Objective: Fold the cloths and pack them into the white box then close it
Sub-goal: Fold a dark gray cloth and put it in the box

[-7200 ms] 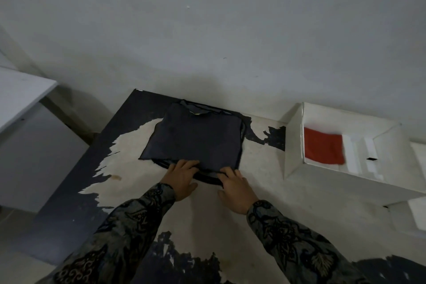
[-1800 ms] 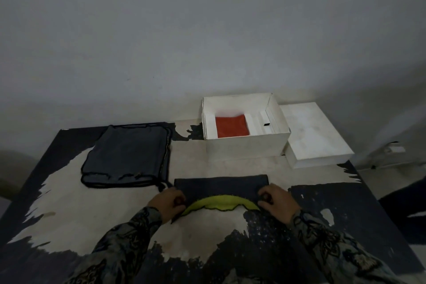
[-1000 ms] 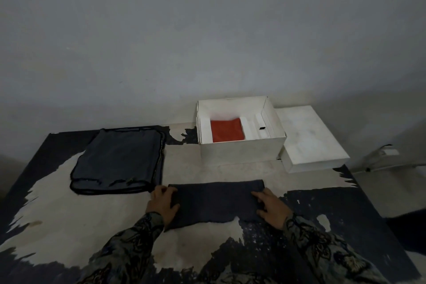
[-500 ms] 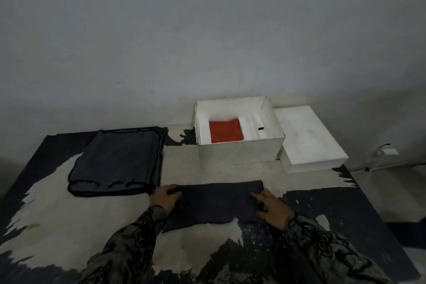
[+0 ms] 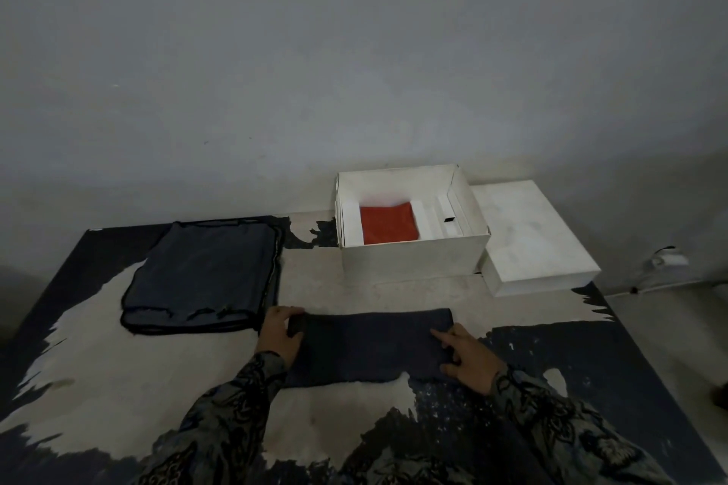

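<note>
A dark cloth (image 5: pixel 370 346), folded into a long strip, lies on the table in front of me. My left hand (image 5: pixel 277 335) pinches its left end, thumb on top. My right hand (image 5: pixel 468 356) rests flat on its right end with the index finger stretched out. A stack of dark cloths (image 5: pixel 205 276) lies at the left, beyond my left hand. The open white box (image 5: pixel 413 256) stands behind the strip and holds a folded red cloth (image 5: pixel 388 224). Its white lid (image 5: pixel 532 244) lies flat to the right of the box.
The table top (image 5: pixel 118 386) is worn, pale with dark patches, and ends at a grey wall behind the box. The floor and a cable with a plug (image 5: pixel 665 260) show past the table's right edge.
The strip's near half, with its yellow-green underside showing, has been folded over into a flat dark strip. My left hand has since closed on its left end; my right hand stays flat.
</note>
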